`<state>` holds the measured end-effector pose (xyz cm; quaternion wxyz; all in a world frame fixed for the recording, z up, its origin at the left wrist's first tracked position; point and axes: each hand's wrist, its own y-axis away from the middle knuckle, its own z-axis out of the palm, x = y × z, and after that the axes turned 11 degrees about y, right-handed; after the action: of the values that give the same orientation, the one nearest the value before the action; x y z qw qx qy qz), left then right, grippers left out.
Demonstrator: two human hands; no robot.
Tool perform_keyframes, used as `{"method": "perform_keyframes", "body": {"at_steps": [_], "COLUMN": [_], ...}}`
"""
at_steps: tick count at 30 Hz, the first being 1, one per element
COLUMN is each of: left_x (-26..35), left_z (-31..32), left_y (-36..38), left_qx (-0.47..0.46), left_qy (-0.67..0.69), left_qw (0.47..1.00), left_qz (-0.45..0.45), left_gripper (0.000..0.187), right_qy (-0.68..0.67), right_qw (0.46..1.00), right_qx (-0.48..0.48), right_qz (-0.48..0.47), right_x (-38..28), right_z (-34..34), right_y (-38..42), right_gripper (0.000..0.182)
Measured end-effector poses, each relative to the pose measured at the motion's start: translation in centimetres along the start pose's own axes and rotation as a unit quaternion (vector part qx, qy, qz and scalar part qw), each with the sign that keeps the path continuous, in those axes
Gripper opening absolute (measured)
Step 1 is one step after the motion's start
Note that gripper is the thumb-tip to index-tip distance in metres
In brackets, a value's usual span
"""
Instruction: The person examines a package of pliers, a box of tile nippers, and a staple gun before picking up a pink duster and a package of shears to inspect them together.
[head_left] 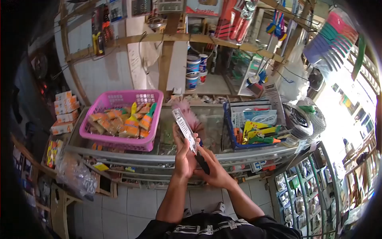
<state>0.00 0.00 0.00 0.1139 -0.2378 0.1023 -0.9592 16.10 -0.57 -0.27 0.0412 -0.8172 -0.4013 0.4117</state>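
A long, narrow item with a shiny, pale upper part and a black lower end (185,129) is held up at a tilt in front of the glass counter. My left hand (183,157) is wrapped round its left side, thumb pointing up. Against its lower right side, near the black end, my right hand (214,169) has its fingers closed. Just behind the item, a pink feathery thing (186,111) lies on the counter; what it is cannot be made out.
On the glass counter (167,158), a pink basket (155,119) of packed brushes stands left and a blue basket (230,131) of packaged goods right. Orange-white boxes (65,111) are stacked far left. Wire coils (314,119) sit at the right end. Packaged tools hang above. A glass case (302,187) stands right.
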Motion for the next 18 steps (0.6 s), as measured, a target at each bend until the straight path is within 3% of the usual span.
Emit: {"method": "perform_keyframes", "body": {"at_steps": [6,9,13,18], "left_x": [-1.7,-2.0,-1.7,-0.8], "left_z": [4.7,7.1,9.3,12.6], "left_y": [-2.3,-2.8,-4.5,-6.1], "left_qx": [-0.035,-0.093,-0.204,-0.271], "left_qy": [-0.018,-0.058,-0.284,-0.362], "left_qw": [0.999,0.994,0.928,0.878], "left_qz": [0.01,0.018,0.13,0.154], "left_gripper": [0.101,0.106,0.115,0.123], "right_qy": [-0.002,-0.065,-0.187,-0.251], "right_qw": [0.995,0.992,0.973,0.967], "right_qx": [0.058,0.062,0.039,0.032], "right_qz": [0.079,0.088,0.132,0.016], "right_x": [-0.7,-0.5,-0.4,-0.6], "right_z": [-3.2,-5.9,-10.3,-15.0], "right_y": [0.0,0.3,0.2,-0.6], "right_gripper": [0.073,0.07,0.061,0.047]}}
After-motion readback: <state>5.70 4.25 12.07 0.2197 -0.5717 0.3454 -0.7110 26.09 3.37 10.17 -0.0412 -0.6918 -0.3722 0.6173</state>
